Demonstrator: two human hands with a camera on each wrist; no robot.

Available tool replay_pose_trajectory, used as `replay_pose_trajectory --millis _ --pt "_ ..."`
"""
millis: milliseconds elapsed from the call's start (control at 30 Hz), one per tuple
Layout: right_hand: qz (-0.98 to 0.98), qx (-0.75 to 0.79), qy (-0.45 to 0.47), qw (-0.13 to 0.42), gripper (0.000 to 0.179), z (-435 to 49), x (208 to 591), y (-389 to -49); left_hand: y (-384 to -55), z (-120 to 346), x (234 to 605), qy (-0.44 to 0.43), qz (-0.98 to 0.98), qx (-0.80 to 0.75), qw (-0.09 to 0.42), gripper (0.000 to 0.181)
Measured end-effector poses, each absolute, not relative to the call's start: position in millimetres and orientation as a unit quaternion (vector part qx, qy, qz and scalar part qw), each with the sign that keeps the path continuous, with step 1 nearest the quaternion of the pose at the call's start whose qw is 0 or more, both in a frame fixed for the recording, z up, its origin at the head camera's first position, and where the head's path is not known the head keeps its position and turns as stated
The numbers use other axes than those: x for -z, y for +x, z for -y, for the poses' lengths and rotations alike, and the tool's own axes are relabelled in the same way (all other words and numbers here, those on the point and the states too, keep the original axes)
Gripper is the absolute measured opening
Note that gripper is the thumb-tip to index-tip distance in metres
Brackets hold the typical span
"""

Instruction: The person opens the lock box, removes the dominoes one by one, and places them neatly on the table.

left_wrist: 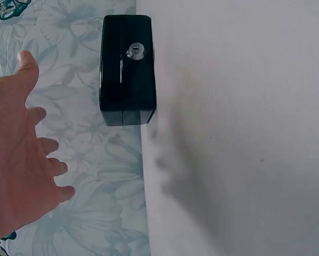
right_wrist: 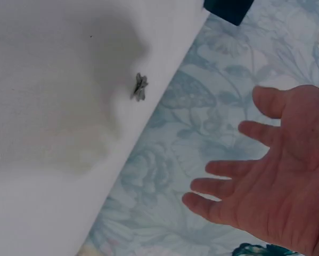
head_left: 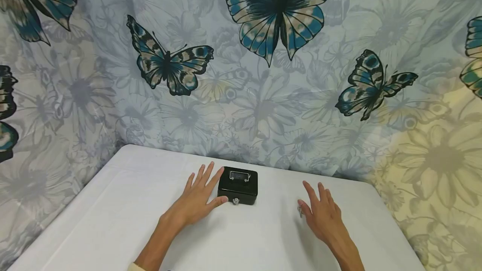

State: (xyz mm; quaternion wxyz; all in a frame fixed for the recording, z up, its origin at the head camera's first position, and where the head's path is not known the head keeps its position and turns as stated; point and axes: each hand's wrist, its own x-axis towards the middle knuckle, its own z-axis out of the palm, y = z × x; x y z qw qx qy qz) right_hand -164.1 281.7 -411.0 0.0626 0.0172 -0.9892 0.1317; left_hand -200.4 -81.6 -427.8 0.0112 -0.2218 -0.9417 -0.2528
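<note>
A small black cash box [head_left: 238, 187] stands on the white table with its lid down, a silver handle on top and a round key lock [left_wrist: 136, 51] at the front. My left hand [head_left: 196, 202] is held over the table at the box's left side, fingers spread and thumb overlapping its front corner in the head view. Farther right, my right hand [head_left: 323, 214] hovers with fingers apart and holds nothing. Beneath its thumb lies a small bunch of silver metal pieces that look like keys [right_wrist: 139, 87], partly hidden by the thumb in the head view.
The white tabletop [head_left: 124, 204] has its far edge along a cloth backdrop [head_left: 263, 112] printed with butterflies and flowers. Backdrop cloth also rises along the left side and the right side. Both hands cast soft shadows on the table.
</note>
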Motion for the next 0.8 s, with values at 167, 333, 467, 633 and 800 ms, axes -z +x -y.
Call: replay_pose_trajectory --millis 167,333,467,633,800 --pt "0.989 -0.135 0.013 0.058 0.050 -284.4 408.7 -167.4 -209.4 78.8 426.4 -0.242 0.933 0.266 0.014 0.079" --pt "0.990 -0.138 0.021 0.037 0.047 -285.0 410.1 -170.3 -223.8 75.5 425.9 -0.265 0.927 0.264 -0.001 0.077" --pt "0.988 -0.153 0.028 0.022 0.046 -281.6 412.1 -170.9 -237.8 74.8 427.7 -0.271 0.927 0.259 -0.026 0.080" --pt "0.984 -0.173 0.041 0.015 0.046 -270.5 413.6 -175.4 -254.7 76.0 431.0 -0.264 0.925 0.266 -0.061 0.091" --pt "0.975 -0.210 0.071 -0.010 0.055 -251.1 415.8 -187.9 -263.8 77.0 433.9 -0.262 0.921 0.278 -0.075 0.100"
